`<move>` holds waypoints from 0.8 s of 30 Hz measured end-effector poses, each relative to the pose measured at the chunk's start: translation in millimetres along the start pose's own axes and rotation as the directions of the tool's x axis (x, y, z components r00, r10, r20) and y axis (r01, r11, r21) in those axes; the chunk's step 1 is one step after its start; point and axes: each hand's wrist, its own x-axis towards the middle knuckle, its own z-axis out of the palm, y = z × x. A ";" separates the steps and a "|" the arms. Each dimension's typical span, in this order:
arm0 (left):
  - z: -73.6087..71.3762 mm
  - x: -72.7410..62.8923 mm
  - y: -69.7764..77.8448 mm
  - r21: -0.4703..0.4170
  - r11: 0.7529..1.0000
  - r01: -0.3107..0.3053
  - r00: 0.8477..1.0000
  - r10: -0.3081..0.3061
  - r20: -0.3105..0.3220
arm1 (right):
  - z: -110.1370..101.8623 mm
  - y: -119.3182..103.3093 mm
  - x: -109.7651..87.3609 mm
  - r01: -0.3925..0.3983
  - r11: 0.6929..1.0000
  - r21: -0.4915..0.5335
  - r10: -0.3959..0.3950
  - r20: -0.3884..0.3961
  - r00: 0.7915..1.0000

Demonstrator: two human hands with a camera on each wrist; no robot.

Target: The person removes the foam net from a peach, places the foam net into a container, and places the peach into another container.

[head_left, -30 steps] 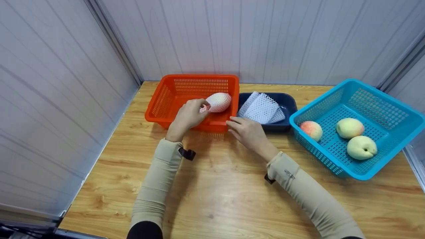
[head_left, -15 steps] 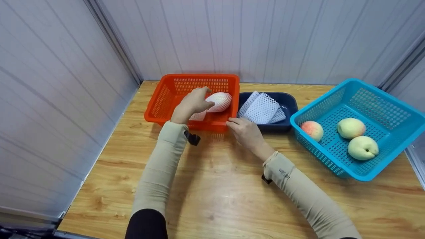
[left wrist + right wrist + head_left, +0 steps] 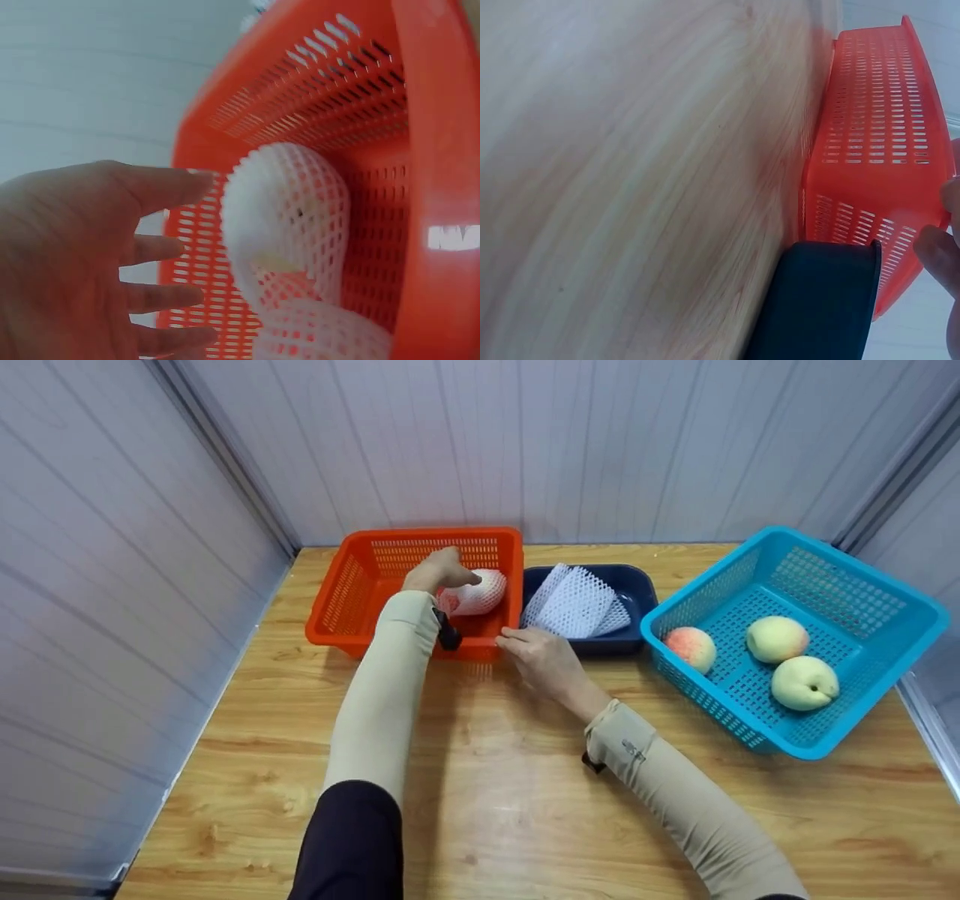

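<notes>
No legible txt or nos. (R sleeve mark [image 3: 631, 748] blurry).

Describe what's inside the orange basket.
A fruit in white foam netting, with a second netting beside it. The left hand hides part of the orange basket in the head view; whether that second netting holds anything cannot be seen.

The head camera looks forward and down, wide across the table [image 3: 495, 810]; the left wrist camera peers close into the orange basket [image 3: 439, 150], the right sees its outside. All share it: ten o'clock from the head, three from each wrist.
</notes>
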 end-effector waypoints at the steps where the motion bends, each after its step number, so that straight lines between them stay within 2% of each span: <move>1: 1.5 2.8 0.4 -0.022 1.000 0.013 1.000 -0.013 0.010 | -0.2 -0.6 -0.6 0.001 1.000 0.001 -0.001 -0.006 1.000; 5: 10.0 14.0 3.0 -0.132 0.988 0.085 0.996 -0.082 0.024 | -0.7 -3.6 -2.6 -0.013 1.000 -0.003 0.013 -0.018 1.000; 10: 22.3 25.1 1.7 -0.240 0.955 0.175 0.985 -0.171 0.037 | 1.7 -9.3 -4.6 -0.028 1.000 0.001 0.028 -0.005 1.000; 12: 28.4 26.4 -1.2 -0.292 0.932 0.215 0.976 -0.210 0.050 | 3.4 -12.3 -5.5 -0.035 0.999 0.015 0.035 -0.002 0.999; 14: 35.7 27.4 -5.5 -0.359 0.899 0.250 0.968 -0.245 0.062 | 4.9 -15.4 -6.6 -0.040 0.999 0.027 0.040 -0.004 0.999; 17: 43.1 28.0 -12.3 -0.411 0.863 0.294 0.954 -0.287 0.081 | 6.9 -18.6 -7.0 -0.030 0.999 0.030 0.030 -0.014 0.999; 19: 44.6 29.4 -15.3 -0.414 0.861 0.295 0.954 -0.287 0.082 | 7.4 -19.3 -6.3 -0.020 1.000 0.018 0.020 -0.020 1.000; 24: 42.2 31.0 -17.2 -0.393 0.885 0.248 0.967 -0.249 0.050 | 4.9 -17.5 -3.9 -0.037 0.999 0.004 0.037 -0.031 0.999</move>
